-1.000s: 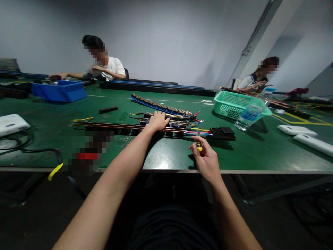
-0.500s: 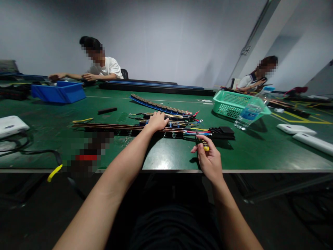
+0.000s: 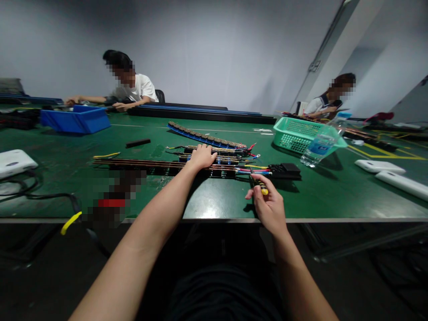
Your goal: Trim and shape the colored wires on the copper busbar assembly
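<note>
— What is your left hand [image 3: 201,157] doing?

— You are pressing it flat on the long strip [image 3: 147,164] with copper rails. Your fingers are lying spread over the strip and are not gripping anything. Just past your fingertips, more strips [image 3: 214,149] of the same kind are lying side by side.

— And your right hand [image 3: 267,206]?

— You are holding a small screwdriver [image 3: 260,184] with a yellow and black handle. Your fingers are closing around the handle, and the tip is pointing away from you, toward the coloured wires [image 3: 256,169] at the end of the strip. A black block [image 3: 285,170] is sitting just beyond the fingers, a little to the right.

— Where is all this lying?

— On the green table [image 3: 334,196], near its front edge. Farther right from your fingers a green basket [image 3: 296,133] and a water bottle [image 3: 321,146] are standing close together.
</note>
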`<state>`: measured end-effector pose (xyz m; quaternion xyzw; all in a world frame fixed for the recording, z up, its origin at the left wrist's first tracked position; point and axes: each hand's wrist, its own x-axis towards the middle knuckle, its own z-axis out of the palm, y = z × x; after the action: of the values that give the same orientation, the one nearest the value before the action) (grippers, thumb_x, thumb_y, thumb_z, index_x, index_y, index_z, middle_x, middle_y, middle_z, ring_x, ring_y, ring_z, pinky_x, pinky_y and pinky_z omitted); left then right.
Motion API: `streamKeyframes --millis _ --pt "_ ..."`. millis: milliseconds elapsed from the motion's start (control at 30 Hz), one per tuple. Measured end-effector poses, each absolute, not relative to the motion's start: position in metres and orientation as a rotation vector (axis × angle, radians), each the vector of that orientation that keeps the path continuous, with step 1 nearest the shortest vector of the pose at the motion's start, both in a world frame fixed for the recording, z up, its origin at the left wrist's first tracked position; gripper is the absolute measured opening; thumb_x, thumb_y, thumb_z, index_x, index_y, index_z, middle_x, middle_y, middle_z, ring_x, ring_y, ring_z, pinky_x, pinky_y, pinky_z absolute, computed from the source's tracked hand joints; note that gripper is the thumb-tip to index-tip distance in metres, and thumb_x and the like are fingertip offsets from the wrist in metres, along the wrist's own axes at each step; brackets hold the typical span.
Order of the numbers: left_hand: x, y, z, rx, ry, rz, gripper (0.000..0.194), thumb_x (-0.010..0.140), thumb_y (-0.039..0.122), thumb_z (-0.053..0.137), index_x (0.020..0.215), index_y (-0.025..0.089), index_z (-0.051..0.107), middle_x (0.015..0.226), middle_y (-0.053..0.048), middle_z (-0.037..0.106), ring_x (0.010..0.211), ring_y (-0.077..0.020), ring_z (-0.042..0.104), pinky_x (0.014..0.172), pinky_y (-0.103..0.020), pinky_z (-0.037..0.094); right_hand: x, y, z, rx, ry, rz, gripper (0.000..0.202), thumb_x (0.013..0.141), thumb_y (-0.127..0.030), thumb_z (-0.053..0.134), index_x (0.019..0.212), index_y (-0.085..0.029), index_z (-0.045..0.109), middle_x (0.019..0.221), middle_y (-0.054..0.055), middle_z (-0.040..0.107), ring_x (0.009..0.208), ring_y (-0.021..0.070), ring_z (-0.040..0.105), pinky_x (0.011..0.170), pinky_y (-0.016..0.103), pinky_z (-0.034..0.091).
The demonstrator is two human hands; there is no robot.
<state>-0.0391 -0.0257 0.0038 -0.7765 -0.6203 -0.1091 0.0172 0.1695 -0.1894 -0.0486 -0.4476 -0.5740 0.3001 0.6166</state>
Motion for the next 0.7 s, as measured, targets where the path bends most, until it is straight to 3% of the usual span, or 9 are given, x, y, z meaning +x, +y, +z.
streamKeyframes --millis 100,167,367,700 --pt "-0.0388 -0.0261 0.0048 -2.413 -1.937 -0.328 0.049 0.106 0.046 0.039 0.136 0.014 0.061 0.146 -0.018 0.057 0.137 -0.0340 0.049 0.110 -0.046 0.044 0.1712 -0.1876 -0.0468 -0.928 -1.134 0.763 0.049 0.097 -0.059 0.059 0.126 -0.020 0.062 0.065 -0.002 0.065 0.037 0.0045 0.035 0.039 0.019 0.026" --pt "-0.0388 -0.0258 0.0049 -2.411 -1.938 -0.322 0.049 0.106 0.046 0.038 0.136 0.015 0.061 0.146 -0.018 0.057 0.137 -0.0337 0.049 0.110 -0.045 0.044 0.1721 -0.1861 -0.0455 -0.886 -1.054 0.786 0.051 0.095 -0.063 0.059 0.124 -0.021 0.062 0.063 -0.003 0.064 0.036 0.0038 0.035 0.038 0.018 0.024" --pt "-0.0392 -0.0248 0.0042 -2.409 -1.929 -0.326 0.049 0.105 0.046 0.038 0.135 0.014 0.062 0.144 -0.019 0.058 0.136 -0.0340 0.050 0.110 -0.046 0.044 0.1725 -0.1840 -0.0444 -0.862 -1.014 0.838 0.056 0.090 -0.070 0.062 0.121 -0.023 0.059 0.058 -0.004 0.063 0.033 0.0044 0.035 0.036 0.016 0.023" --pt "-0.0384 -0.0273 0.0058 -2.413 -1.956 -0.344 0.047 0.105 0.046 0.040 0.135 0.017 0.062 0.144 -0.017 0.058 0.136 -0.0341 0.049 0.110 -0.046 0.044 0.1733 -0.1866 -0.0475 -0.925 -1.120 0.766 0.048 0.096 -0.063 0.057 0.121 -0.022 0.061 0.061 -0.004 0.063 0.035 0.0048 0.036 0.037 0.018 0.026"
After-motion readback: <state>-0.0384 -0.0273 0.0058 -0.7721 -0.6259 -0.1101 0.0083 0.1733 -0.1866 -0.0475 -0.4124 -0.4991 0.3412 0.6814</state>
